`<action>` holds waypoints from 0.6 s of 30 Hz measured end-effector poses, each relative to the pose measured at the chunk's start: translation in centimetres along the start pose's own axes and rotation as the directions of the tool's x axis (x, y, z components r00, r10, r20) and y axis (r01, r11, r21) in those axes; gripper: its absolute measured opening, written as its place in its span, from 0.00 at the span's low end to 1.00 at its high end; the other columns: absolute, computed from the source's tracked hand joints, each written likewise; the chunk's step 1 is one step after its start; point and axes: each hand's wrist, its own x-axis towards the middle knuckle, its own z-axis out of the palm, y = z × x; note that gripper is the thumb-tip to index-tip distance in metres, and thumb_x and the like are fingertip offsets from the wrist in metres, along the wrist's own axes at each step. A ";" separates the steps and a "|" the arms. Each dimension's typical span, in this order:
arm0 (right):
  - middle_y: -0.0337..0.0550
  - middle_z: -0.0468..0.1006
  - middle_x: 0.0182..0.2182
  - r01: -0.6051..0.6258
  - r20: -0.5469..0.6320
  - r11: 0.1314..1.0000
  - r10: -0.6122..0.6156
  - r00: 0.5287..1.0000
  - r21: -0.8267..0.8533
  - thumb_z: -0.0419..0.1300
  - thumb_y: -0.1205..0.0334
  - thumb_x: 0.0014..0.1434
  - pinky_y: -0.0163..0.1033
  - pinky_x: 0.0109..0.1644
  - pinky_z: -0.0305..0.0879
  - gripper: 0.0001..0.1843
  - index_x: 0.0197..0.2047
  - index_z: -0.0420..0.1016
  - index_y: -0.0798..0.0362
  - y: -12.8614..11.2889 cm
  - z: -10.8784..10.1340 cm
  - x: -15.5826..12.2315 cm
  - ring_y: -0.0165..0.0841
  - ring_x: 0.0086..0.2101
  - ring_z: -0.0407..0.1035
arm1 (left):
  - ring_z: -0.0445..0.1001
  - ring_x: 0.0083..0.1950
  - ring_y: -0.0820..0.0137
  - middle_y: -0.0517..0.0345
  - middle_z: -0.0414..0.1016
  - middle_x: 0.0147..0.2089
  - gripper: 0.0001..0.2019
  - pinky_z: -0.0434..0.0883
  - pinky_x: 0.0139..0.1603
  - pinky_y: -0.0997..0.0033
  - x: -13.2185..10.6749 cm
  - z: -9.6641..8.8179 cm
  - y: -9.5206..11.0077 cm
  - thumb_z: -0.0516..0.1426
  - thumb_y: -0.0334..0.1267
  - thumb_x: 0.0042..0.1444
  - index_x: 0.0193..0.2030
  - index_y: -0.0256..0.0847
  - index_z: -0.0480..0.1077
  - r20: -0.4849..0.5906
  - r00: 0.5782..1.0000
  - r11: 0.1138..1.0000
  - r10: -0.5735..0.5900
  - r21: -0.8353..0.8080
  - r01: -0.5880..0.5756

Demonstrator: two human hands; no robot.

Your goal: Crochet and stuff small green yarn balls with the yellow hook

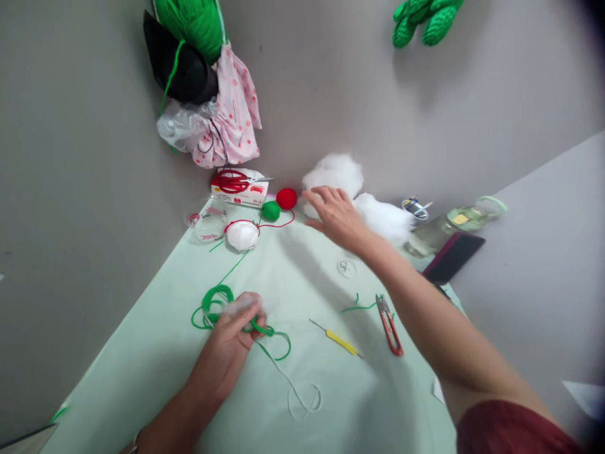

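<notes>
Low at centre-left, my left hand (236,328) is closed round green yarn (217,296) and a blurred tuft of white stuffing. The fingers hide most of what they grip. A white strand (283,372) trails from it and ends in loose loops on the table. Reaching to the far side, my right hand (335,217) has its fingers apart, right by a fluffy heap of white stuffing (338,173). Whether it touches the heap I cannot tell. A second clump of white stuffing (385,217) lies beside my right wrist.
The pale green table (189,391) carries a yellow-handled crochet hook (341,342), orange thread snips (391,328), a white yarn ball (242,235), a green ball (271,210) and a red ball (286,198). Red scissors (234,181) rest on a box. At right stand a bottle (439,230) and phone (454,257).
</notes>
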 end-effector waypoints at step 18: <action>0.47 0.79 0.41 -0.350 0.131 0.422 0.466 0.875 0.836 0.57 0.61 0.69 0.42 0.47 0.66 0.12 0.32 0.73 0.50 -18.2 -0.5 -16.1 0.37 0.42 0.73 | 0.66 0.34 0.74 0.63 0.67 0.32 0.13 0.66 0.35 0.77 -1.1 0.4 -2.0 0.69 0.43 0.54 0.32 0.40 0.71 0.122 0.972 0.964 0.200 0.151 -0.218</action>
